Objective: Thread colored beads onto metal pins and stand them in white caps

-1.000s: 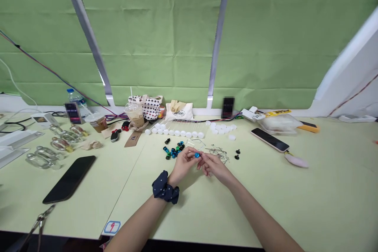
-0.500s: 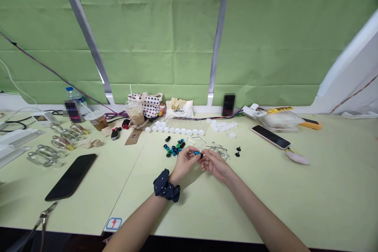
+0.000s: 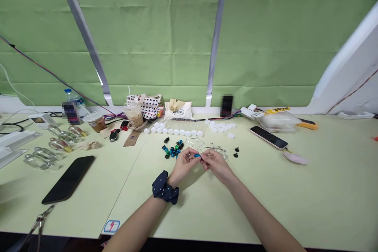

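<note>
Between the fingertips of both hands is a small shiny blue piece (image 3: 197, 155), mostly covered by the fingers. My left hand (image 3: 185, 162) pinches it from the left, a dark dotted scrunchie (image 3: 165, 187) round the wrist. From the other side, the thumb and forefinger of my right hand (image 3: 217, 165) are closed on its end. Just left of the hands lies a pile of similar blue, green and black pieces (image 3: 173, 150). Beyond the right hand are thin bent metal wires (image 3: 217, 149). Two black pieces (image 3: 236, 152) stand further right.
White-capped clear tubes (image 3: 176, 132) lie in a row behind the hands, with loose white caps (image 3: 220, 127) beside them. A phone (image 3: 269, 137) rests at right, another phone (image 3: 69, 179) at left near glass bottles (image 3: 44, 155). An iced drink (image 3: 132, 114) stands at the back.
My right fingers have closed in on the blue piece, and its black end no longer shows. The whole view has shifted slightly; the things on the table stay in place.
</note>
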`<state>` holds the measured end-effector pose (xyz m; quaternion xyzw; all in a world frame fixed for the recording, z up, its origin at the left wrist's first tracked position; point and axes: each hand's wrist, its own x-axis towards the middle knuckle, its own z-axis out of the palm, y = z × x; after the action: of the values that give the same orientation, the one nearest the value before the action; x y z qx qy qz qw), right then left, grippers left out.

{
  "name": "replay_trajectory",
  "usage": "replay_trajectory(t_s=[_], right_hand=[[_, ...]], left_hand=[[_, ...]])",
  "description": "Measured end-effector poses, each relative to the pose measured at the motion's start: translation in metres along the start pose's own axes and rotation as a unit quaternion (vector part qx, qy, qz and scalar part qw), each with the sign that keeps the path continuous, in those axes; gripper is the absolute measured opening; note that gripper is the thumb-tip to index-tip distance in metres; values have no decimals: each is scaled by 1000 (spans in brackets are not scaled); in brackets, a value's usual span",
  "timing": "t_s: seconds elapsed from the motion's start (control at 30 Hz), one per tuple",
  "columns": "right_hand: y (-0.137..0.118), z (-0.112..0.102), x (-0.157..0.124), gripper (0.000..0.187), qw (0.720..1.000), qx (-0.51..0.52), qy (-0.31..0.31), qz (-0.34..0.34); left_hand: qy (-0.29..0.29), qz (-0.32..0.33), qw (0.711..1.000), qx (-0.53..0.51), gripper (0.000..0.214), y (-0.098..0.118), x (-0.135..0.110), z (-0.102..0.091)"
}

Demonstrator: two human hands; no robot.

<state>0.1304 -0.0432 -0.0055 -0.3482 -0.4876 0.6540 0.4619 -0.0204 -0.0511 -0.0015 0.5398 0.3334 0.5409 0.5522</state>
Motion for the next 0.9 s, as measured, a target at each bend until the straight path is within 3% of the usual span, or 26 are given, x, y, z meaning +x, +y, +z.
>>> replay_trajectory(t_s=[0.1,0.27,0.4,0.57,0.67,0.73,0.9], right_hand=[[-3,1,-1,39,998,8,41,-54],[-5,2,-2,37,1000,-11,18,15],[-5,2,-3,37,995,-35,49,-84],[-2,1,-2,36,999,-29,17,20],[-3,0,-2,33,998,-45,9,-41],[-5,0,-2,41,996,-32,27,-82],[-2,2,-2,39,1000,-12,3,26]], left_hand=[[17,1,1000,10,26,1,-1,0],[11,-3,1000,13,28,-1,0,0],[24,-3,999,26,27,0,1,-1],[17,-6,1000,17,25,2,0,-1],[20,-2,1000,23,27,1,1,-1],[25,1,999,24,27,1,1,-2],[13,-2,1000,13,27,0,1,-2]])
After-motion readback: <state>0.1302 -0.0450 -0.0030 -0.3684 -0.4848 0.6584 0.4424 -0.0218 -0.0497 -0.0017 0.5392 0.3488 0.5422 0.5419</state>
